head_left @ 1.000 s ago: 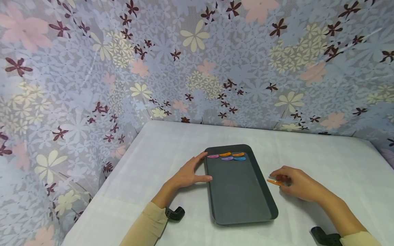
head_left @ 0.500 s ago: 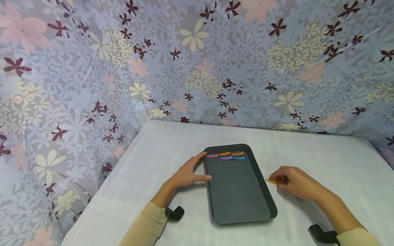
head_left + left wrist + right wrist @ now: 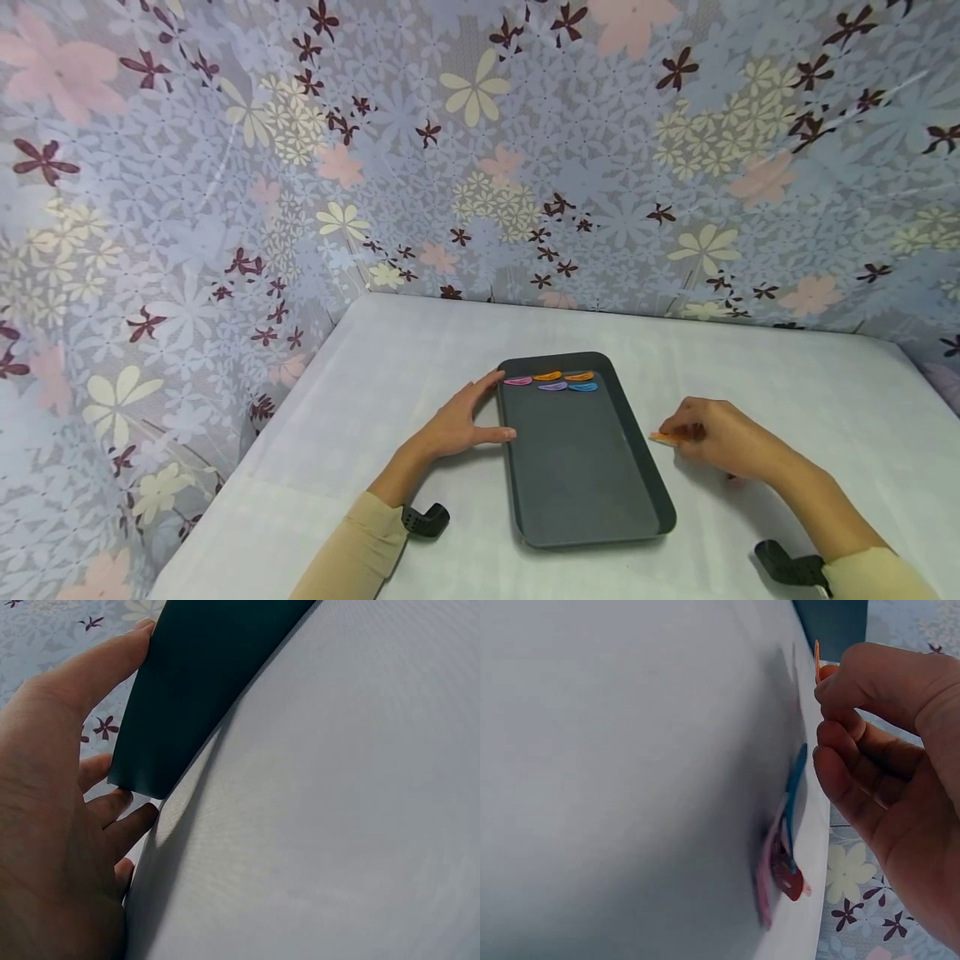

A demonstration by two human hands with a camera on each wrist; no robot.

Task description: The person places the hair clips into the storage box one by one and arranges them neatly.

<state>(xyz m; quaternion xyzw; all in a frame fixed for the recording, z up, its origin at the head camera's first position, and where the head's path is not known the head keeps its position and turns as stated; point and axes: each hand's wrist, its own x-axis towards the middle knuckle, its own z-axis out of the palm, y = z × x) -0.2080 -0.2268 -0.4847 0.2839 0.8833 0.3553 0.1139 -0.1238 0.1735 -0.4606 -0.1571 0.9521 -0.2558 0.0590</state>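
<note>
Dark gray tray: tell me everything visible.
The dark gray rectangular tray lies open side up on the white-covered table. It looks matte, with rounded corners and low walls; metal or plastic, unclear. Five slender pink, orange, purple and blue clips lie near its far end. The person's left hand touches its left rim.

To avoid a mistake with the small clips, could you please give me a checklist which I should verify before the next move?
1. Right hand pinches the held orange clip: ok.
2. Left hand touches the left side of the tray: ok.
3. Five clips lie inside the tray, near its far end, leaving bare space in front: ok.
4. Held orange clip is over the tray: not ok; it is outside, beside the right rim.
5. Loose clips on the table are apart from each other: cannot tell; they overlap in the right wrist view.
</note>
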